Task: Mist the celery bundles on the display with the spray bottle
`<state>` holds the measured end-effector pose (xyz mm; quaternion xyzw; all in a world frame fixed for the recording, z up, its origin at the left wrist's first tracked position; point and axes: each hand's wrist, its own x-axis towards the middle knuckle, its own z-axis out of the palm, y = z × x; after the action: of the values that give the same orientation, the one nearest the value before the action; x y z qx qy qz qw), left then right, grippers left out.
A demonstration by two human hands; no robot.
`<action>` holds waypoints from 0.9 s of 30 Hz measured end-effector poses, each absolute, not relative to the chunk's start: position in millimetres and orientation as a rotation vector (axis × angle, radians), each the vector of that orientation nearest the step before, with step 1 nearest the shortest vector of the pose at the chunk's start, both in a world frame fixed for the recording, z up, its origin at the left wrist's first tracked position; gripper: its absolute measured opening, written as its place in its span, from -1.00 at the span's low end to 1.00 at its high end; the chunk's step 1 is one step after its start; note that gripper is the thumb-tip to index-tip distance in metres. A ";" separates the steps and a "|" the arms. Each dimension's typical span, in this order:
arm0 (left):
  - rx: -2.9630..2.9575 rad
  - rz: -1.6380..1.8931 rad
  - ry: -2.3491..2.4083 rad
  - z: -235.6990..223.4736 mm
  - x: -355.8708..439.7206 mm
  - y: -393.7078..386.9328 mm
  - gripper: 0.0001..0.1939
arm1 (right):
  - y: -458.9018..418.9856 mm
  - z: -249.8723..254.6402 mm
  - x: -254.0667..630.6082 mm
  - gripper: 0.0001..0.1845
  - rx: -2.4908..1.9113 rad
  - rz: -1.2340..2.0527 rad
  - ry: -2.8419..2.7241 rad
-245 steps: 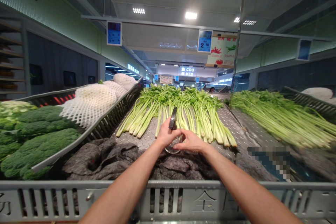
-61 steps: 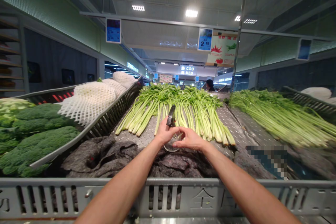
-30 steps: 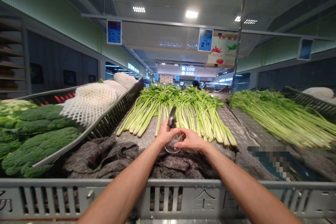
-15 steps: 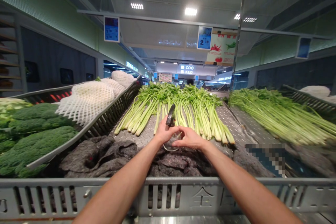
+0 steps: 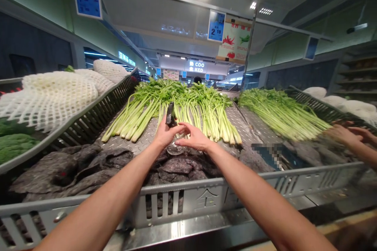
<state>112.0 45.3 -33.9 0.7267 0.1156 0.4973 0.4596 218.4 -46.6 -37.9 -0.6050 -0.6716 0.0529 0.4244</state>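
A spray bottle [image 5: 170, 117] with a black head and a clear body stands upright between my hands, over the front of the produce bin. My left hand [image 5: 165, 134] is closed round it from the left, just under the head. From the right, my right hand [image 5: 194, 136] curls its fingers and thumb round the clear body, close to the left thumb. The hands hide much of the bottle; its rounded clear base shows below them. Behind lie bunches of celery [image 5: 176, 100], leaves away from me and cut stalk ends toward me. Dark crumpled cloth [image 5: 188, 168] lies under the hands.
A grey slotted rail [image 5: 203, 200] runs along the bin's front. At left, a black slotted divider [image 5: 97, 106] separates off net-wrapped produce [image 5: 59, 94] and broccoli [image 5: 17, 147]. On the right, a mirror panel [image 5: 259, 113] reflects celery and hands. Price signs [image 5: 216, 26] hang overhead.
The view has turned right and tilted slightly, so the bin appears farther left and more of the mirror shows. Both hands keep their hold on the spray bottle, with little change against the celery.
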 end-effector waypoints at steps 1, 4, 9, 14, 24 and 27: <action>1.795 1.214 0.287 -33.6 111.8 45.1 -0.59 | -47.4 -37.2 217.1 -0.16 -1.504 0.136 -1.662; 1.810 1.224 0.309 -33.8 112.4 47.0 -0.55 | -49.1 -35.6 212.4 -0.10 -1.472 0.192 -1.612; 1.886 1.247 0.350 -37.7 118.0 50.3 -0.47 | -41.7 -37.1 208.2 -0.11 -1.412 0.262 -1.540; 1.856 1.164 0.229 -37.6 126.1 39.7 -0.53 | -32.5 -41.3 205.5 -0.21 -1.305 0.157 -1.467; 2.026 1.143 0.238 -43.3 110.0 1.9 -0.36 | -58.5 -36.8 211.5 -0.46 -1.366 0.065 -1.202; 2.064 1.289 0.417 -47.9 101.7 9.3 -0.34 | -78.4 -33.1 224.2 -0.65 -1.325 0.035 -1.083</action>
<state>101.7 9.3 -47.9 0.7892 0.1594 0.4929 0.3298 224.2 -78.4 -33.1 -0.5845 -0.4780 0.0156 0.6555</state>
